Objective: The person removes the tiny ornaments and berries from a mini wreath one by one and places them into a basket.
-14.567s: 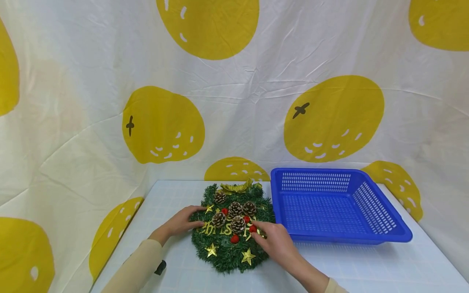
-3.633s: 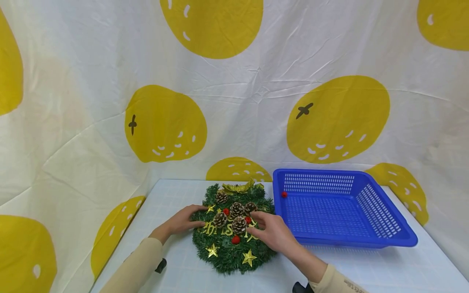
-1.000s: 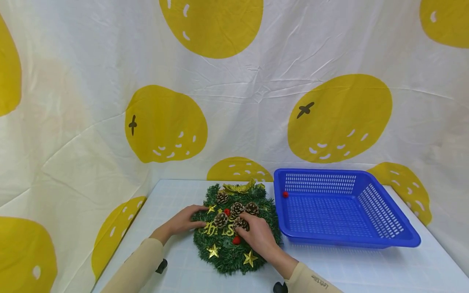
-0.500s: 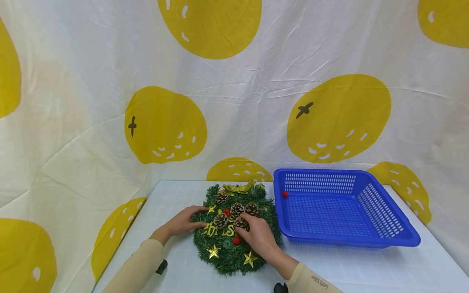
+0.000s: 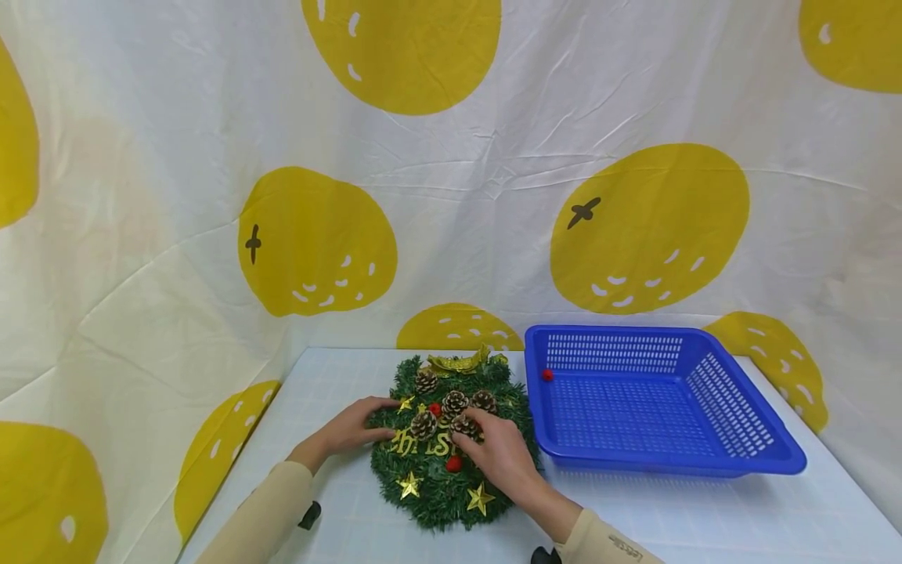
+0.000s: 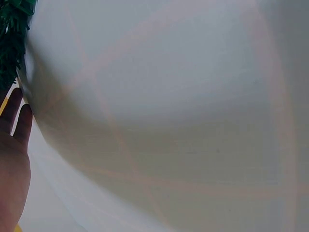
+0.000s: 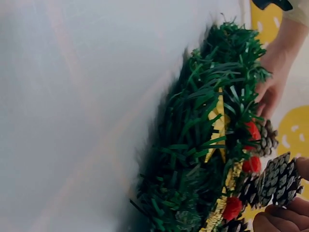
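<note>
The pine cone [image 7: 280, 181] right of the wreath's [image 5: 431, 501] centre, pinched by the right hand [image 5: 502, 456] (left hand [image 5: 351, 428] fingers relaxed, at its left edge), is probably light, stiff and brittle-scaled, best gripped low.

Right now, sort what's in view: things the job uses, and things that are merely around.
Seemingly in the job:
green wreath, left hand on its edge
pine cone, pinched by the right hand
blue basket, a red ball inside

Merely around:
yellow-patterned cloth behind
table, just support
</note>
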`<action>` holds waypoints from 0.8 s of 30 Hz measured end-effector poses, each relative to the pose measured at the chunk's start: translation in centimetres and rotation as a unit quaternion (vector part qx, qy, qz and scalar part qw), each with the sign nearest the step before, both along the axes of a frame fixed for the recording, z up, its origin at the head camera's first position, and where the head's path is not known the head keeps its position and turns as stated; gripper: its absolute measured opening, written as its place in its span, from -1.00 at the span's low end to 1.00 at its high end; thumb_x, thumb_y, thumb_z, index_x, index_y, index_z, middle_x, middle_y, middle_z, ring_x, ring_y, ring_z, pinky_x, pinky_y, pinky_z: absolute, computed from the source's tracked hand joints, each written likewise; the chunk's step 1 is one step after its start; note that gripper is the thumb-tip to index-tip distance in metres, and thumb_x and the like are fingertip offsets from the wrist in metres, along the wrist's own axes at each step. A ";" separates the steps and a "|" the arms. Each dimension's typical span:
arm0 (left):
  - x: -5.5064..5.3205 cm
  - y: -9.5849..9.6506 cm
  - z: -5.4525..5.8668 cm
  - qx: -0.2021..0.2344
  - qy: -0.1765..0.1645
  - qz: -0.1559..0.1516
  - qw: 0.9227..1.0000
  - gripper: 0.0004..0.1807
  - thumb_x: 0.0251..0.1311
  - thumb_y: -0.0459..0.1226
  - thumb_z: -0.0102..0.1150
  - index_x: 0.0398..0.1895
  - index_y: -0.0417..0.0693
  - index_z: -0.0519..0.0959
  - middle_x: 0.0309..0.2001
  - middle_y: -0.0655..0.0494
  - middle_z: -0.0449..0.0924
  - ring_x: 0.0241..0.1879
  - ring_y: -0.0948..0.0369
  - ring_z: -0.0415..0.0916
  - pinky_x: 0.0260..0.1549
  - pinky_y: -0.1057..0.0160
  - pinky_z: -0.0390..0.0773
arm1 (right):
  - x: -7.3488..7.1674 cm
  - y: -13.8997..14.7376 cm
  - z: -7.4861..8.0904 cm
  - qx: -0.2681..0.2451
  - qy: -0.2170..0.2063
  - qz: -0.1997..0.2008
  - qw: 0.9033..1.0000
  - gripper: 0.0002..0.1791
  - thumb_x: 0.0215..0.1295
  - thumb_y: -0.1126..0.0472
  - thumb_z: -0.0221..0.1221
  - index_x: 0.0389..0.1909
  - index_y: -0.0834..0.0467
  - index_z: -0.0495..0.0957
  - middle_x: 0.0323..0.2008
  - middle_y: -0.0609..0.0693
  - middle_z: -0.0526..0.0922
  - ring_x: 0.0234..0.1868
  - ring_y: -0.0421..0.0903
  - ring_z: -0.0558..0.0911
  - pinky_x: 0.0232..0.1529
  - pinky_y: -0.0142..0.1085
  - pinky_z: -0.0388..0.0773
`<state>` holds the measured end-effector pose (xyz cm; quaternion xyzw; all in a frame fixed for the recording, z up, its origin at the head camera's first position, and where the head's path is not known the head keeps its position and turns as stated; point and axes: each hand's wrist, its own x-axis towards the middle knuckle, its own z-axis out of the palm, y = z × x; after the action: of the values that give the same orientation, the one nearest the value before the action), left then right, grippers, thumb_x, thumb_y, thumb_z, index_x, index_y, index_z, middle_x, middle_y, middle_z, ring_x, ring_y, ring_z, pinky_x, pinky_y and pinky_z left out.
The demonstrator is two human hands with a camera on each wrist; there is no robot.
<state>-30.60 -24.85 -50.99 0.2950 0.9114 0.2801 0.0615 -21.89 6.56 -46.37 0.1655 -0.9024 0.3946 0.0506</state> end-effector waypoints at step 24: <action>0.3 0.2 0.4 0.004 -0.002 0.003 1.000 -0.32 0.27 0.07 0.21 0.36 -0.07 0.39 0.31 -0.15 0.37 0.32 -0.17 0.27 0.24 -0.25 0.27 | 0.5 0.3 2.3 -0.050 0.019 0.003 0.999 -0.46 0.34 -0.10 0.21 0.18 0.18 0.56 -0.11 0.03 0.71 -0.53 -0.34 0.55 -0.48 -0.38 0.49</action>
<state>-30.25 -24.69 -50.59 0.2916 0.9113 0.2842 0.0613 -21.35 6.86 -44.03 0.1730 -0.8800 0.4360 0.0743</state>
